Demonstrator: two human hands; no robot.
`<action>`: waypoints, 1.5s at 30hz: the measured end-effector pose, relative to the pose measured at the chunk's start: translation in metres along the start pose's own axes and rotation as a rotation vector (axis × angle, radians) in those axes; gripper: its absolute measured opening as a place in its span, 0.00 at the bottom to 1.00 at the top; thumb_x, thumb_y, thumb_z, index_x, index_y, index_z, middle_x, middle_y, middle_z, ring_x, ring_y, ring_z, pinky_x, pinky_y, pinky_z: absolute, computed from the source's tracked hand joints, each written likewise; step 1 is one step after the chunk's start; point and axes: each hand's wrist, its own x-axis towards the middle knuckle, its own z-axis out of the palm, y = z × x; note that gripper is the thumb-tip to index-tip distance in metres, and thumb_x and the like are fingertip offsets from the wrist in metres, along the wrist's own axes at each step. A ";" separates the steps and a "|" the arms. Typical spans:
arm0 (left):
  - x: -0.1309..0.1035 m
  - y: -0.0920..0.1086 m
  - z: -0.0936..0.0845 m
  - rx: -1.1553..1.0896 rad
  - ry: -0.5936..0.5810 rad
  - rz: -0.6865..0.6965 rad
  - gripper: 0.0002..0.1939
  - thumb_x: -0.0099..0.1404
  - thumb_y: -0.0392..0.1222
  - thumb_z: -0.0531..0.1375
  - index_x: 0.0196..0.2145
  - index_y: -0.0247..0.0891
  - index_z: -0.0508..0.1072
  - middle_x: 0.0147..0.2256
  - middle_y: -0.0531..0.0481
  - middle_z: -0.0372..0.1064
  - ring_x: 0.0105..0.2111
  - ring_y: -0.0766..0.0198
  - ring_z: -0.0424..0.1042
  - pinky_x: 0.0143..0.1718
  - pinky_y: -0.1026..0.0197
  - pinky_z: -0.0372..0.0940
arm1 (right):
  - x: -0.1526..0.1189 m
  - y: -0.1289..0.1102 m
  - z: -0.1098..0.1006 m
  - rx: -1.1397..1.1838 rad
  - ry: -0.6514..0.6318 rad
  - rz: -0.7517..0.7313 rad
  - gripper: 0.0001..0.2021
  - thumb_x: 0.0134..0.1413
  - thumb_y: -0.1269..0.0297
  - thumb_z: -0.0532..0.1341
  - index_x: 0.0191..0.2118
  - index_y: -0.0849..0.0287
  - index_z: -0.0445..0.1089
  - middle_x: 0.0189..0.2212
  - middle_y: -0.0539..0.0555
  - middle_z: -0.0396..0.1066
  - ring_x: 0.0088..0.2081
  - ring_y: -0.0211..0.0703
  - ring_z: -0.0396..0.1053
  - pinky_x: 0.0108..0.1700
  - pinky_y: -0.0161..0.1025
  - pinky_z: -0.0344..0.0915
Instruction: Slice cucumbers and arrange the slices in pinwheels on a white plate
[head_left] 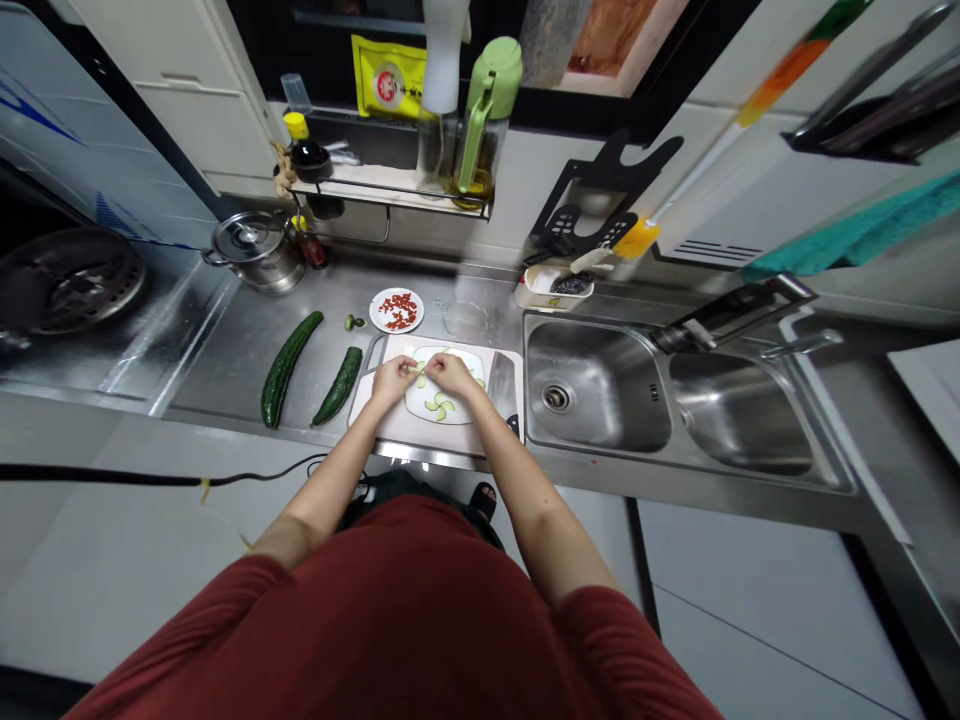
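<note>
My left hand and my right hand are close together over a white plate. Both have their fingertips pinched at a thin pale-green cucumber slice, which the fingers partly hide. Cucumber slices form a small pinwheel on the plate's near side, and more slices show around my right hand. Under the plate lies a light cutting board. A wide knife blade rests on the board's right side.
Left of the board lie a whole cucumber and a cut cucumber. Behind are cucumber ends and a small plate of red pieces. A pot stands back left; a double sink is at right.
</note>
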 end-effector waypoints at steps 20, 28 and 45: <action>-0.001 -0.002 0.009 0.485 -0.004 0.132 0.10 0.61 0.39 0.58 0.39 0.40 0.77 0.39 0.42 0.70 0.43 0.52 0.67 0.44 0.55 0.61 | 0.003 -0.018 0.008 -0.403 -0.066 0.140 0.08 0.57 0.65 0.57 0.36 0.59 0.73 0.35 0.55 0.75 0.37 0.41 0.69 0.36 0.32 0.57; -0.008 -0.004 0.008 0.503 0.023 0.167 0.11 0.63 0.41 0.58 0.42 0.42 0.76 0.43 0.43 0.68 0.47 0.52 0.64 0.47 0.55 0.60 | 0.003 -0.019 0.010 -0.461 -0.051 0.184 0.08 0.57 0.63 0.59 0.40 0.58 0.71 0.38 0.56 0.74 0.39 0.44 0.69 0.36 0.34 0.58; -0.008 -0.005 0.008 0.505 0.009 0.190 0.10 0.64 0.41 0.57 0.40 0.42 0.77 0.42 0.44 0.68 0.46 0.54 0.63 0.46 0.56 0.60 | 0.000 -0.025 0.011 -0.485 -0.043 0.191 0.09 0.61 0.62 0.56 0.44 0.56 0.69 0.43 0.57 0.72 0.42 0.46 0.69 0.39 0.36 0.60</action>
